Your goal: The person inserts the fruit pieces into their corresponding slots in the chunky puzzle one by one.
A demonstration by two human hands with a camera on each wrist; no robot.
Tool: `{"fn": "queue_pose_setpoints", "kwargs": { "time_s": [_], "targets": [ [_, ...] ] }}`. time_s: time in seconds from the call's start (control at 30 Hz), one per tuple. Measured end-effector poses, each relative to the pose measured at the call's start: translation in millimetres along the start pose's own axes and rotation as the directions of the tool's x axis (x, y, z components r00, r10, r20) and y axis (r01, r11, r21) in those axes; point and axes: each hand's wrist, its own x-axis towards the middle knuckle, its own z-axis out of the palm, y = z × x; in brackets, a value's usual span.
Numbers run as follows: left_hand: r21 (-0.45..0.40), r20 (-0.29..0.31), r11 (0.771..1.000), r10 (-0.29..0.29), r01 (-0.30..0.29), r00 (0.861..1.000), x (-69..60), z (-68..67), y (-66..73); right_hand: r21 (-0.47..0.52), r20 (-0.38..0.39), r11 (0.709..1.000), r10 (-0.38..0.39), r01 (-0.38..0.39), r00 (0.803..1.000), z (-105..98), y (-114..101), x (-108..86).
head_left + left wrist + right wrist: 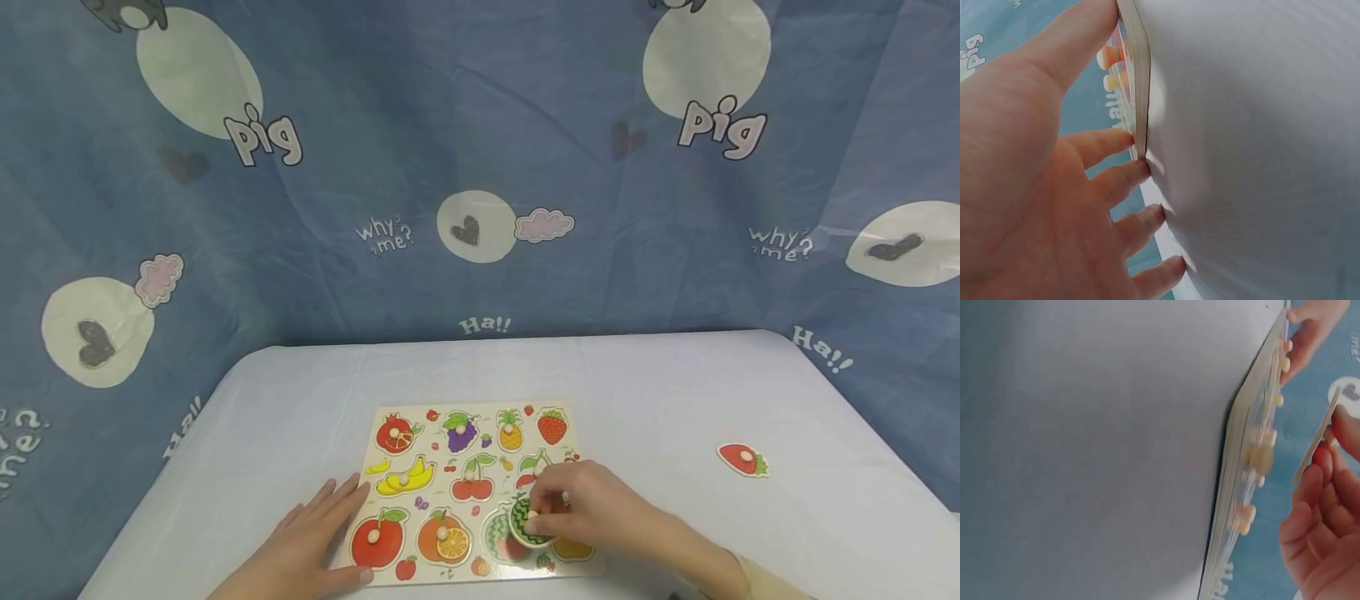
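Note:
My right hand [588, 504] pinches the small knob of a round watermelon puzzle piece [519, 523]. The piece is over the lower right of a wooden fruit puzzle board [487, 417], partly covering the printed watermelon slot [495, 533]. Seen edge-on in the right wrist view, this piece [1315, 437] is tilted and apart from the board [1230, 444]. My left hand [311, 537] rests at the board's left side with fingers extended. In the left wrist view, its thumb and forefinger touch the board edge [1141, 94]. My right fingers hide part of the board's right side.
A strawberry piece [742, 460] with a knob lies on the white table [660, 400], right of the board. Knobbed pieces such as the apple [363, 552], orange [435, 542] and bananas [405, 479] sit in the board. A blue printed cloth [375, 292] hangs behind.

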Motion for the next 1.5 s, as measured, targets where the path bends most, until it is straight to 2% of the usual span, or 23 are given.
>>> {"fn": "queue_pose_setpoints", "kwargs": {
  "time_s": [0.33, 0.57, 0.73, 0.97, 1.13, 1.5],
  "targets": [
    [0.011, 0.004, 1.0, -0.009, 0.009, 1.0, 0.5, 0.8, -1.0, -0.109, 0.032, 0.99, 0.094, -0.09, 0.995, 10, -8, 11.5],
    [0.008, 0.003, 1.0, -0.006, 0.005, 1.0, 0.8, 1.4, -0.7, -0.095, 0.058, 0.988, 0.124, -0.118, 0.991, 16, -7, 18.4],
    [0.007, -0.001, 1.0, -0.001, 0.001, 1.0, 0.2, 0.9, 0.3, -0.119, 0.051, 0.986, 0.123, -0.116, 0.991, 21, -4, 19.7],
    [0.013, -0.002, 1.0, -0.004, 0.004, 1.0, -0.1, 0.7, 1.0, -0.195, 0.032, 0.978, 0.077, -0.069, 0.997, 28, -5, 22.0],
    [0.014, -0.004, 1.0, 0.004, -0.004, 1.0, -0.1, 0.9, 0.2, -0.227, 0.022, 0.969, 0.103, -0.096, 0.994, 32, -6, 23.3],
    [0.017, -0.004, 1.0, 0.012, -0.012, 1.0, 0.6, 0.9, -0.7, -0.19, 0.038, 0.973, 0.142, -0.132, 0.989, 34, -11, 23.8]
  ]
}}
